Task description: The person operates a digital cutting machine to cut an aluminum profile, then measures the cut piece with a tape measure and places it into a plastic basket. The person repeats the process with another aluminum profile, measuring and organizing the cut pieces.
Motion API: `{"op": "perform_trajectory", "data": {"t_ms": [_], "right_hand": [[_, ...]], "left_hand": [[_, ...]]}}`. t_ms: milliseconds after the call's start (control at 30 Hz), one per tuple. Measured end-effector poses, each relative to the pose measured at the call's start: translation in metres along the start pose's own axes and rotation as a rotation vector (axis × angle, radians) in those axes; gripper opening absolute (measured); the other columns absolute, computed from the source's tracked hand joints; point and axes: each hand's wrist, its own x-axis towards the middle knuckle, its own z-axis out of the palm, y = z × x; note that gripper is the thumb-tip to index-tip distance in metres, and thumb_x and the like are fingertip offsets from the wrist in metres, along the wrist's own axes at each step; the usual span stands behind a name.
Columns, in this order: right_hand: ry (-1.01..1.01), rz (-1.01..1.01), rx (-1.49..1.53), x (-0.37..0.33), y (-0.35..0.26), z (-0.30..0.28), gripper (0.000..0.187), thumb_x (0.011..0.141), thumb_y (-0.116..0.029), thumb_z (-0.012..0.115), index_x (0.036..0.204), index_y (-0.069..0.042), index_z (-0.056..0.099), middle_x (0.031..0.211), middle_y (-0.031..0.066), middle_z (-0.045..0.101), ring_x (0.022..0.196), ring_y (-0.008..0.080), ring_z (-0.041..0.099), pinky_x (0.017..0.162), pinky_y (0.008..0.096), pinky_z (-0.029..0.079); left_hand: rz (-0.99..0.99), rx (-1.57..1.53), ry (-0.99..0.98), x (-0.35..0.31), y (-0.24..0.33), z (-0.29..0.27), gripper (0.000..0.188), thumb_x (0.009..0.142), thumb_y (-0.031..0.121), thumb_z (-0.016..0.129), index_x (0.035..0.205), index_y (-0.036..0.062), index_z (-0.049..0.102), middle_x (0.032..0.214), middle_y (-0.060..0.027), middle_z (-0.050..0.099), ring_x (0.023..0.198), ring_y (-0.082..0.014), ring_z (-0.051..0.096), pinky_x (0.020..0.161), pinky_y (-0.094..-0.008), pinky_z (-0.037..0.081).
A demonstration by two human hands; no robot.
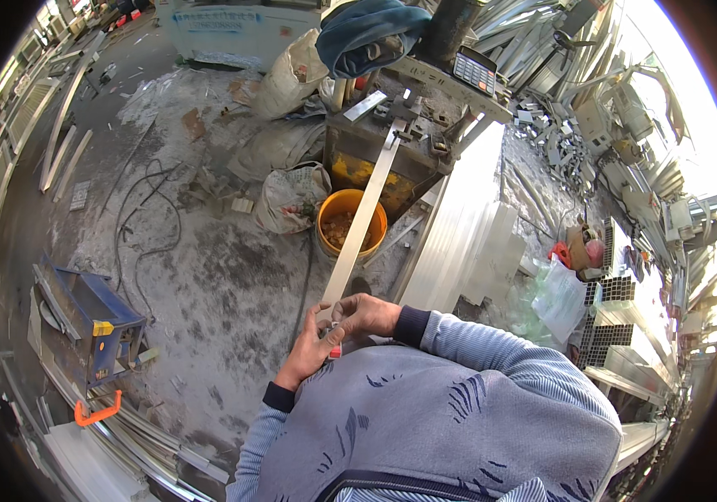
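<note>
My left hand (308,355) and my right hand (372,316) meet in front of my body, at the near end of a long pale metal bar (365,219). The bar slopes away over a yellow bucket (332,201) to a press-like machine (409,117), where its far end rests. A small red object (336,351) shows beneath my left fingers, which are closed around it. My right thumb and fingers are pinched together beside it; what they hold is too small to make out. Brownish bits lie inside the bucket.
A calculator (475,71) and a dark blue cloth (371,38) sit up on the machine. White sacks (293,198) stand left of the bucket. Long metal profiles (450,226) lie to the right, near stacked square tubes (614,335). A blue metal frame (95,314) and cables are at left.
</note>
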Motion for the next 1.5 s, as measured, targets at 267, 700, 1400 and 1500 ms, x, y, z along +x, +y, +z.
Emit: {"op": "perform_trajectory", "data": {"t_ms": [267, 700, 1400, 1500], "right_hand": [[0.283, -0.861, 0.291, -0.035, -0.071, -0.127, 0.020, 0.088, -0.024, 0.065, 0.085, -0.006, 0.056, 0.072, 0.0020, 0.053, 0.064, 0.0129, 0.052, 0.059, 0.0289, 0.045], [0.158, -0.287, 0.071, 0.066, -0.015, -0.089, 0.037, 0.089, -0.011, 0.067, 0.120, 0.003, 0.054, 0.086, 0.0040, 0.057, 0.065, 0.0106, 0.053, 0.060, 0.0246, 0.044], [0.149, -0.163, -0.208, 0.066, 0.015, -0.015, 0.026, 0.092, -0.016, 0.064, 0.106, 0.006, 0.064, 0.080, 0.0060, 0.065, 0.064, 0.0096, 0.059, 0.057, 0.0262, 0.050], [0.229, -0.116, -0.226, 0.067, 0.027, -0.007, 0.028, 0.094, -0.022, 0.060, 0.094, 0.007, 0.064, 0.074, 0.0093, 0.066, 0.059, 0.0144, 0.063, 0.056, 0.0294, 0.052]], "left_hand": [[-0.066, 0.304, 0.298, -0.041, -0.011, -0.031, 0.024, 0.092, 0.023, 0.065, 0.103, 0.0008, 0.066, 0.089, -0.0121, 0.069, 0.083, -0.0216, 0.066, 0.074, -0.0330, 0.050], [-0.551, 0.440, 0.575, -0.121, -0.012, -0.005, 0.031, 0.093, 0.027, 0.058, 0.087, -0.0004, 0.070, 0.067, -0.0151, 0.064, 0.063, -0.0241, 0.064, 0.061, -0.0355, 0.048], [-0.498, 0.246, 0.476, -0.077, -0.017, -0.002, 0.030, 0.095, 0.026, 0.058, 0.089, 0.0002, 0.072, 0.063, -0.0102, 0.061, 0.061, -0.0139, 0.056, 0.059, -0.0328, 0.045], [-0.499, 0.239, 0.449, -0.073, -0.022, -0.005, 0.029, 0.095, 0.025, 0.059, 0.089, 0.0002, 0.072, 0.064, -0.0101, 0.062, 0.063, -0.0123, 0.057, 0.061, -0.0324, 0.046]]}}
